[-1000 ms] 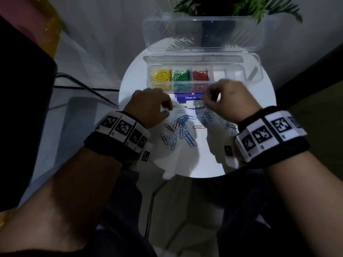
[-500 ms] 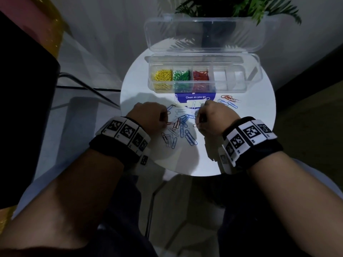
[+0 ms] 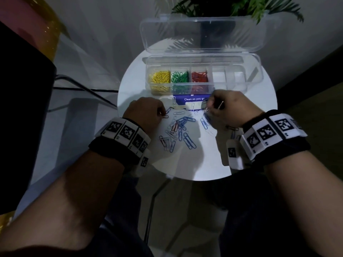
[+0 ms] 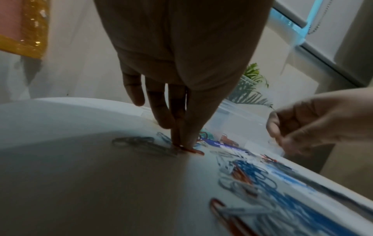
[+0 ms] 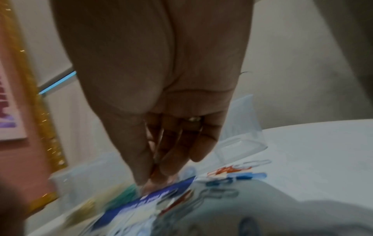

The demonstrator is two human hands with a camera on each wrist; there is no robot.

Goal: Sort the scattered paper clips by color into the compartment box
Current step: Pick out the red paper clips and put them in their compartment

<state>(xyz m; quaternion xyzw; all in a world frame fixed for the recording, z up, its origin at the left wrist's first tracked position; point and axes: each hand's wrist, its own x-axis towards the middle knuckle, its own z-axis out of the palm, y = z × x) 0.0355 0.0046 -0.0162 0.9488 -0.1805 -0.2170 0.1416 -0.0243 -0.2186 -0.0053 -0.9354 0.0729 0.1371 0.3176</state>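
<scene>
A clear compartment box [image 3: 233, 86] stands at the back of the round white table [image 3: 256, 138]. It holds yellow clips [image 3: 160, 77], green clips [image 3: 180, 76] and red clips [image 3: 199, 76] in its three left cells. Blue, white and red clips [image 3: 178, 130] lie scattered mid-table. My left hand [image 3: 163, 114] [image 4: 181, 146] pinches a red clip [image 4: 194, 151] that lies on the table, left of the pile. My right hand [image 3: 207, 108] [image 5: 149, 178] hovers over the blue card [image 3: 193, 98]. Its fingers are curled round several clips, some reddish; their exact colours are blurred.
The box's lid [image 3: 202, 34] stands open behind it, with a potted plant [image 3: 232, 8] further back. A few more clips [image 5: 232, 170] lie right of the card. The table's near edge is just in front of my wrists.
Both hands came back from the box to the pile a second ago. Since then the right hand has shifted right and forward over the card. The left hand has stayed at the pile's left edge.
</scene>
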